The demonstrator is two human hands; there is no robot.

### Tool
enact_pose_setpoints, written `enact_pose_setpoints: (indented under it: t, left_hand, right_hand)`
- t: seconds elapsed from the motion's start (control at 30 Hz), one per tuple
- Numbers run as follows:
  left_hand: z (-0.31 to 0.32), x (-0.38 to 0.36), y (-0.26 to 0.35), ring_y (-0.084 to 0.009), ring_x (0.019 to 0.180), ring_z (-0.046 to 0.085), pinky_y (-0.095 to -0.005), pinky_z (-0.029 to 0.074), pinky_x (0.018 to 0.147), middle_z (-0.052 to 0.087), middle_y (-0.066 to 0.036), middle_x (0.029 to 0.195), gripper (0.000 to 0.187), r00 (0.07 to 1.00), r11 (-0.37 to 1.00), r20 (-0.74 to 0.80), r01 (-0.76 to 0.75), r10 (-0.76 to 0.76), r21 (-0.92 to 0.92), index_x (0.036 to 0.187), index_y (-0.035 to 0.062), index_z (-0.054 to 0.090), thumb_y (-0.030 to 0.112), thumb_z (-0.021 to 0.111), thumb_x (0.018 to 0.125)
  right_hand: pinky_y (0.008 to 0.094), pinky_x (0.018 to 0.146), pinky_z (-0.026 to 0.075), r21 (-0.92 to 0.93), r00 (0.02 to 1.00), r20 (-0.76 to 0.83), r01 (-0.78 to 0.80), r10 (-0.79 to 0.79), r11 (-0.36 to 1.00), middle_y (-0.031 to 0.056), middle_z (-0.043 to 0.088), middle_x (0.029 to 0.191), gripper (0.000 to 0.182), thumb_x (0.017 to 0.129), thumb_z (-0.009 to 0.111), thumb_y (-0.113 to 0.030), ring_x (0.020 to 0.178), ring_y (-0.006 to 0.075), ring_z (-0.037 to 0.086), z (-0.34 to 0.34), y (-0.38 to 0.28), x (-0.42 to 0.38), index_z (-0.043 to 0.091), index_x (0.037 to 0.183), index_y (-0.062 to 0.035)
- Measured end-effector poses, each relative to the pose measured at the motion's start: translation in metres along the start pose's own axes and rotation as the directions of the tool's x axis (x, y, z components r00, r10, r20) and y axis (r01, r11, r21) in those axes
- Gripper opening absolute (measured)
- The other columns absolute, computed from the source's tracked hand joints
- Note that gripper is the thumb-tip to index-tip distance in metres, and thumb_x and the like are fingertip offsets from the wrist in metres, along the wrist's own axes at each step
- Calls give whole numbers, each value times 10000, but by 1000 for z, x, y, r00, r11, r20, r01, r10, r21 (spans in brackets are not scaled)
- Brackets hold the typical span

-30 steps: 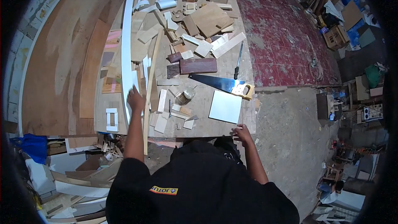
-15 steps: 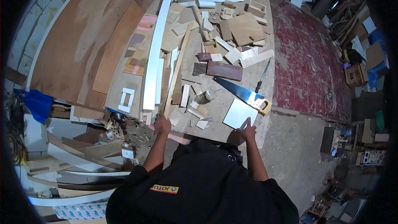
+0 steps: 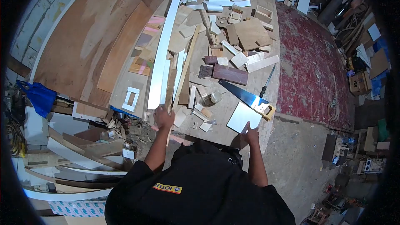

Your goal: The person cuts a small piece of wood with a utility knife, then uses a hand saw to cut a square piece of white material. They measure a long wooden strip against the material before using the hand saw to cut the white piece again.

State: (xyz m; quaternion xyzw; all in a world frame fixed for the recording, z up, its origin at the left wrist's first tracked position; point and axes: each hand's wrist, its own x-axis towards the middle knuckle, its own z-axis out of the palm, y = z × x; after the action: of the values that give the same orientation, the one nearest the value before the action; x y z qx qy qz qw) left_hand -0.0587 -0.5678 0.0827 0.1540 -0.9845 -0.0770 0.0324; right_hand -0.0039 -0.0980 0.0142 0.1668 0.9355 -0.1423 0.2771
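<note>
My left hand [image 3: 163, 116] is at the near table edge, its fingers closed around the end of a narrow brown wooden strip [image 3: 170, 89]. Part of this strip sticks out past the edge, below the hand. Beside it lie a long white board [image 3: 162, 58] and a pale wooden strip [image 3: 187, 62]. My right hand [image 3: 251, 135] rests at the lower right edge of a square white panel [image 3: 242, 117], one finger stretched onto its surface; the other fingers are partly hidden. A handsaw [image 3: 246, 96] with a wooden handle lies just beyond, touching the panel's upper corner.
A screwdriver-like tool [image 3: 264, 89] lies right of the saw. A glass jar [image 3: 215, 96], a dark wooden block [image 3: 230, 74], a plywood piece [image 3: 252, 34] and several offcuts cover the table. A small white frame [image 3: 131, 99] sits left; large plywood sheets [image 3: 87, 46] lean beyond.
My left hand has closed on the brown strip, whose near end now extends past the table edge toward me. My right hand stays by the white panel. The view has shifted slightly.
</note>
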Motion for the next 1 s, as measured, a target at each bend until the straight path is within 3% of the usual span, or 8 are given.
enact_pose_setpoints:
  t: [0.03, 0.17, 0.23, 0.37, 0.53, 0.73, 0.97, 1.0]
  left_hand:
    - [-9, 8, -2, -375, 1306, 423, -522, 330, 1076, 522, -191, 1319, 648, 998, 999, -35, 52, -52, 4, 1363, 60, 491, 346, 730, 832]
    - [-31, 48, -14, -385, 1277, 490, -513, 413, 1041, 524, -215, 1344, 727, 943, 976, -271, 213, -193, 48, 1395, 45, 449, 328, 767, 807]
    - [-32, 68, -28, -387, 1199, 586, -500, 499, 974, 586, -228, 1286, 748, 902, 882, 98, 432, -421, -188, 1373, 27, 446, 310, 804, 781]
    - [-30, 82, -40, -386, 1103, 651, -482, 549, 919, 643, -230, 1202, 722, 920, 908, 157, 384, -360, -167, 1332, 14, 465, 296, 820, 770]
    - [-26, 85, -37, -385, 1058, 671, -481, 547, 889, 685, -193, 1165, 539, 938, 950, 166, 311, -303, -24, 1235, 83, 593, 360, 777, 811]
    - [-22, 85, -44, -413, 1027, 671, -518, 532, 875, 699, -238, 1080, 477, 940, 921, 74, 341, -333, -188, 1119, 40, 654, 462, 651, 898]
    - [-26, 85, -55, -402, 1034, 671, -508, 535, 866, 698, -226, 1084, 473, 931, 907, 76, 366, -358, -207, 1193, 47, 645, 424, 646, 908]
    - [-25, 82, -49, -389, 1019, 672, -506, 536, 858, 694, -207, 1071, 427, 943, 956, -164, 281, -291, -79, 1185, 53, 650, 367, 655, 896]
  right_hand:
    - [529, 1083, 410, -3, 999, 32, 33, -32, 999, 422, 462, 1368, 1005, 820, 753, -408, 1323, 581, 402, -2, 2, 2, 155, 1604, -215]
    - [540, 1077, 414, -62, 991, 60, 124, -120, 990, 375, 544, 1313, 992, 825, 739, -386, 1310, 595, 406, -13, 3, 1, 154, 1604, -197]
    - [526, 1076, 423, -60, 987, 116, 119, -112, 991, 319, 569, 1326, 1002, 830, 728, -374, 1312, 573, 422, -17, 1, 3, 122, 1606, -191]
    - [497, 1073, 434, -83, 987, 121, 119, -109, 989, 257, 603, 1319, 1001, 832, 723, -370, 1298, 528, 470, -13, 3, 8, 114, 1606, -190]
    - [466, 1033, 473, -115, 985, 105, 146, -135, 983, 232, 627, 1296, 1021, 833, 721, -379, 1200, 461, 583, -8, 8, 10, 91, 1603, -151]
    - [463, 1001, 496, -184, 990, 44, 143, -137, 973, 225, 636, 1283, 1020, 828, 725, -390, 1160, 442, 612, -1, 10, 11, 105, 1601, -150]
    - [466, 1030, 476, -145, 993, 32, 119, -115, 982, 285, 598, 1307, 1037, 815, 735, -416, 1218, 476, 565, 2, 13, 16, 104, 1605, -181]
    - [468, 1041, 468, -134, 992, 70, 116, -107, 984, 301, 586, 1313, 1039, 818, 733, -421, 1235, 490, 547, -2, 11, 15, 100, 1606, -181]
